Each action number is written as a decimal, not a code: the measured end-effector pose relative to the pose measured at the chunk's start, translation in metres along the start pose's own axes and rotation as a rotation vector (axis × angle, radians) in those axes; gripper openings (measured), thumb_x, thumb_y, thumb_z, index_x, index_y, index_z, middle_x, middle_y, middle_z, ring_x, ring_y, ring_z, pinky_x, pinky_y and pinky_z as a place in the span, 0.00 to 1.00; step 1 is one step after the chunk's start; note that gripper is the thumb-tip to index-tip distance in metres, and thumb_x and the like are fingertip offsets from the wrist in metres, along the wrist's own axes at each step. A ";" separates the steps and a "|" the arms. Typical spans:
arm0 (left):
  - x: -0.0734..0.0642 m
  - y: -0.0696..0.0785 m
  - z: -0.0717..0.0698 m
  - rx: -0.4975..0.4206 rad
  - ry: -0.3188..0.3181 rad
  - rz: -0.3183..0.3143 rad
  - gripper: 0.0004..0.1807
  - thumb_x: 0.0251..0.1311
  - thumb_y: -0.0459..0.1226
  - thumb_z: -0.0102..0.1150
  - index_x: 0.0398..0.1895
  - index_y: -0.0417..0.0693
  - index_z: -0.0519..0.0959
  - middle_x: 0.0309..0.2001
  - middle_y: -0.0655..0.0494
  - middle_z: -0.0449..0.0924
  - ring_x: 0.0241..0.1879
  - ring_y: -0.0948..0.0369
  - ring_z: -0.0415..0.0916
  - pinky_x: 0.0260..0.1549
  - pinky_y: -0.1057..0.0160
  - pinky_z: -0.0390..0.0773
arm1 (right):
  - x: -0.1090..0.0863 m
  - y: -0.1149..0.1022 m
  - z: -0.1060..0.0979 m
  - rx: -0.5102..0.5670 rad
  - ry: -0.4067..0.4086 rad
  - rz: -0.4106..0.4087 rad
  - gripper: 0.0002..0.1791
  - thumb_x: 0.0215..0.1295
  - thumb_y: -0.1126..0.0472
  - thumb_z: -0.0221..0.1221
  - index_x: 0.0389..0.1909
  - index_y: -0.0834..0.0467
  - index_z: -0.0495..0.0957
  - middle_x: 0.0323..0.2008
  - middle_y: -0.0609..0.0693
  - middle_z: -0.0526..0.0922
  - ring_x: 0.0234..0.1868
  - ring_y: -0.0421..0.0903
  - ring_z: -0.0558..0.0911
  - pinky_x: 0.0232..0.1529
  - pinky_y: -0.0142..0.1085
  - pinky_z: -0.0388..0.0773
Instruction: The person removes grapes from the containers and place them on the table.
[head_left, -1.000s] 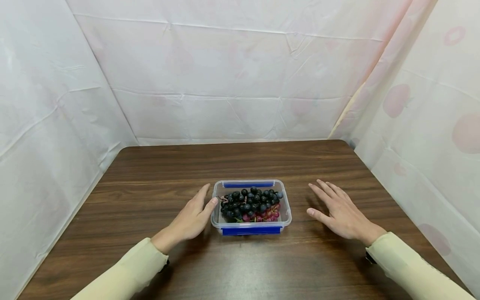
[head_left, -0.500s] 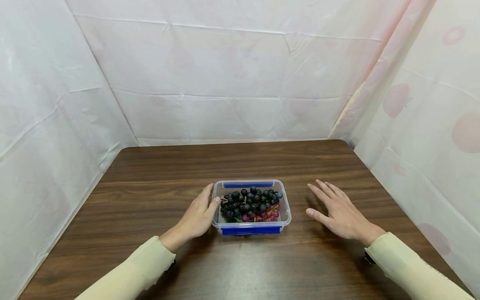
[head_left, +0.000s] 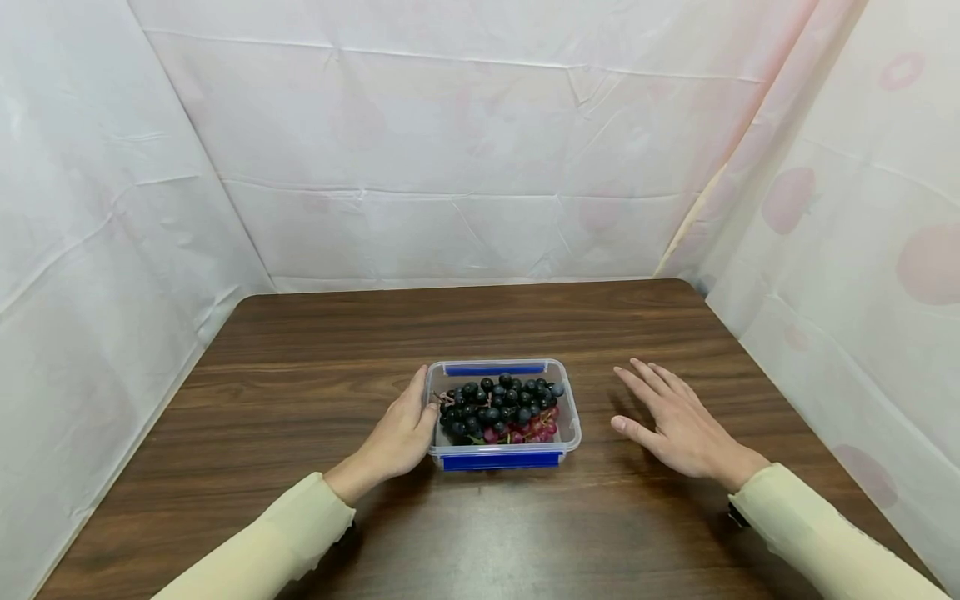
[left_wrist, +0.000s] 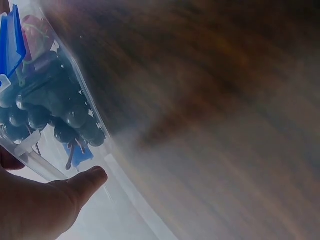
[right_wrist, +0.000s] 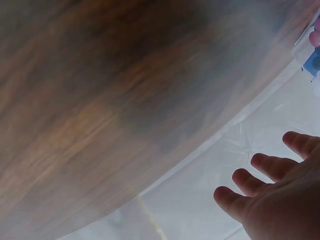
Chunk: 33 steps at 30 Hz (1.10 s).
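A clear plastic food container with blue clips sits on the table, holding dark grapes and red grapes. My left hand touches its left side, fingers fairly straight along the outer wall and thumb at the rim. In the left wrist view, the thumb shows beside the container's edge; the other fingers are mostly hidden. To the right, my right hand hovers apart from the container with its fingers spread. Those fingers have nothing between them in the right wrist view.
The brown wooden table has rounded far corners. Pale printed sheets hang behind it and along both sides. The table's right edge runs close beyond my right forearm.
My left hand has moved a little to the right and now lies against the container's left side. My right hand and the container have hardly moved.
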<state>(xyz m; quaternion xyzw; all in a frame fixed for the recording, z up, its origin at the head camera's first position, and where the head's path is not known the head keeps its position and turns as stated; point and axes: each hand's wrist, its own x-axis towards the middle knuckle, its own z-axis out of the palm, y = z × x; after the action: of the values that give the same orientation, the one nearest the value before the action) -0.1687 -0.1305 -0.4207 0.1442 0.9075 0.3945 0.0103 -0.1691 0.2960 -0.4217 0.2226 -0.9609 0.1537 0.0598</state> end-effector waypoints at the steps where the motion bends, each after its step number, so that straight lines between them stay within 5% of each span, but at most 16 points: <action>1: 0.000 0.000 0.000 0.011 0.000 0.004 0.36 0.77 0.36 0.42 0.81 0.33 0.42 0.80 0.34 0.47 0.77 0.43 0.51 0.76 0.45 0.53 | 0.000 0.000 0.000 0.000 0.000 0.000 0.43 0.73 0.36 0.54 0.83 0.44 0.51 0.81 0.57 0.52 0.78 0.67 0.51 0.71 0.69 0.50; 10: 0.001 -0.002 0.004 0.050 0.011 0.050 0.36 0.76 0.32 0.40 0.81 0.31 0.42 0.80 0.33 0.46 0.78 0.44 0.48 0.77 0.46 0.50 | 0.002 -0.003 0.000 0.001 0.007 -0.006 0.43 0.73 0.36 0.54 0.83 0.44 0.52 0.81 0.56 0.52 0.78 0.66 0.52 0.71 0.69 0.50; 33: 0.000 0.002 0.002 0.070 -0.024 0.013 0.36 0.76 0.33 0.37 0.82 0.35 0.40 0.80 0.36 0.46 0.79 0.46 0.47 0.77 0.47 0.51 | 0.011 -0.018 -0.007 0.067 0.060 -0.033 0.42 0.72 0.38 0.57 0.82 0.41 0.53 0.81 0.53 0.54 0.79 0.63 0.53 0.73 0.66 0.51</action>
<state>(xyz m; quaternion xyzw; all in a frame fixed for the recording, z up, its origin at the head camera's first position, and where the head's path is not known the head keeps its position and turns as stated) -0.1674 -0.1273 -0.4207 0.1551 0.9196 0.3606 0.0133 -0.1705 0.2783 -0.4084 0.2355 -0.9492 0.1912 0.0835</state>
